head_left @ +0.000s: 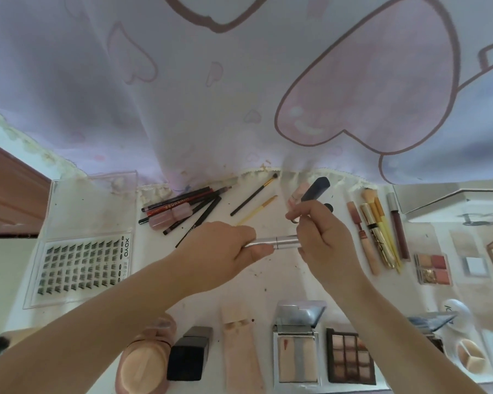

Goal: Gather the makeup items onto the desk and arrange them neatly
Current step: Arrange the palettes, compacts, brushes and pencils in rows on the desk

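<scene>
Silver tube (pixel 279 240) is held level above the desk (pixel 282 282) mid-centre — left hand (pixel 225 251) pinches the thin end, right hand (pixel 325 240) grips the cap; likely being closed before placement.

Two bare forearms and hands are all that shows of the person. No sleeve, cuff or glove covers either arm as far back as the bottom edge of the picture. The left hand (pixel 222 248) has no ring, watch or bracelet at fingers or wrist; its thumbnail, facing up, is short and without visible polish. The right hand (pixel 322 240) is likewise plain, with no jewellery or band at the wrist. Its nails cannot be made out clearly. Both forearms are slender and smooth, with no markings, tattoos or plasters visible. The wide-angle lens stretches them, so they look broadest near the bottom edge.
</scene>
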Motion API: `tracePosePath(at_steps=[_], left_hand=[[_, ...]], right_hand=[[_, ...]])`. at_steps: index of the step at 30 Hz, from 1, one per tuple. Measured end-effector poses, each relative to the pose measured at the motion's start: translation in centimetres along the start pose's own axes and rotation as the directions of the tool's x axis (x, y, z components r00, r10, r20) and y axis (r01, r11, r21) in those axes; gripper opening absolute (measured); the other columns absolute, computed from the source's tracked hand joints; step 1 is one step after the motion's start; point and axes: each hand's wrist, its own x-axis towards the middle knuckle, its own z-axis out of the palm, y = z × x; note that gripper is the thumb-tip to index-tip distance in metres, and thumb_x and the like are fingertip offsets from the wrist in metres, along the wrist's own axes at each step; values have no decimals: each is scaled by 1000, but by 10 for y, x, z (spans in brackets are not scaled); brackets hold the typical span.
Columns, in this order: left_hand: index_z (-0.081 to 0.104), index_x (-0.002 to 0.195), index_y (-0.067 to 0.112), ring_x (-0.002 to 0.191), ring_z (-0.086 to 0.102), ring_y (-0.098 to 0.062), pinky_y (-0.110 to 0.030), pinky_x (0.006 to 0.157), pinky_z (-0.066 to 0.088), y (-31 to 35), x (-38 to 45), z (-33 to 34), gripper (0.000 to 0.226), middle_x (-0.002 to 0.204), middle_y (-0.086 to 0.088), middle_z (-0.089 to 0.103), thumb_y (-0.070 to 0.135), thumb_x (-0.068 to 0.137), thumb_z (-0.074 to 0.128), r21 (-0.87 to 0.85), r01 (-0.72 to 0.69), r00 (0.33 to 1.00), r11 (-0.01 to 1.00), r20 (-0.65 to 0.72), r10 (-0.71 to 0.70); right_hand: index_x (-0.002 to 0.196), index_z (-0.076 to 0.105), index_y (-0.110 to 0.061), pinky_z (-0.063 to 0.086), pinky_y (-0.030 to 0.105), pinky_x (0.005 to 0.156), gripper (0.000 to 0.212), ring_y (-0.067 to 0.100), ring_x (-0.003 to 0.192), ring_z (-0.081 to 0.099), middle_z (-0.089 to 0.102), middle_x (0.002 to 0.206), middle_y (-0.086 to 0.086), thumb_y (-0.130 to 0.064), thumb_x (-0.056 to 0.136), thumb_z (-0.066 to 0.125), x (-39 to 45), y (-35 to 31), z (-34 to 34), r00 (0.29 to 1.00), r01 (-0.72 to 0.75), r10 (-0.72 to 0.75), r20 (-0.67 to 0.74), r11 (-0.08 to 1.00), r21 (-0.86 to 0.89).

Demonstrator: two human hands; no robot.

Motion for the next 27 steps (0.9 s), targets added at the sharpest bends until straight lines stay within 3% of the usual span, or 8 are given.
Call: tracePosePath(at_steps=[5,10,12,14,17,22,25,27], left_hand=[[32,54,23,43,38,-2,-13,52,35,6,-3,1,43,49,8,31,60,72,20,-321,-14,996,947,83,43],[35,63,30,41,39,-2,-14,47,36,6,-6,-3,47,47,7,37,71,63,12,-245,-30,999,969,-31,23],[34,69,36,43,44,3,-10,47,38,8,-7,-6,42,47,9,48,70,66,10,-200,-65,998,978,-41,58],[31,77,40,50,46,12,-5,51,38,12,-7,-5,26,60,35,51,61,77,16,-171,-121,992,978,7,124],[26,87,40,55,44,17,-3,58,37,19,-4,-3,6,50,8,48,47,88,27,-118,-175,983,978,42,181],[36,86,30,50,40,-5,-13,61,38,29,6,-4,17,58,7,39,41,93,25,-15,-169,984,985,54,170],[39,83,28,58,39,-4,-17,59,35,35,12,-5,21,65,9,39,39,94,24,19,-163,986,986,43,162],[37,82,29,60,39,-4,-17,60,34,40,15,-4,21,67,10,38,38,94,24,22,-163,986,986,42,162]], right_hand=[[80,44,-28,29,6,40,5,2,41,43,41,40,-9,-29,80,39,-9,1,-13,960,276,-263,99,946,-169],[62,47,-37,40,22,47,42,14,47,52,40,39,-7,-68,80,24,-16,9,-37,966,188,-151,210,968,-168],[57,46,-36,41,29,49,43,12,41,48,39,37,-4,-62,84,25,-23,11,-39,972,152,-121,201,978,-146],[61,49,-30,37,17,42,40,6,36,40,41,36,-2,-54,86,30,-29,13,-39,988,46,-38,152,998,-46],[55,44,-17,32,11,42,37,3,33,34,40,34,-4,-39,84,36,-30,16,-44,990,-74,72,119,997,17],[76,58,-33,44,9,57,32,0,64,58,62,69,-19,-4,86,52,-34,23,-63,984,15,-18,175,1000,20],[78,62,-33,48,13,72,20,1,90,58,61,95,-13,-15,82,56,-37,25,-70,974,90,-99,202,994,54],[82,61,-26,50,14,71,3,3,89,59,60,101,-4,-27,82,58,-36,24,-73,978,69,-86,190,993,96]])
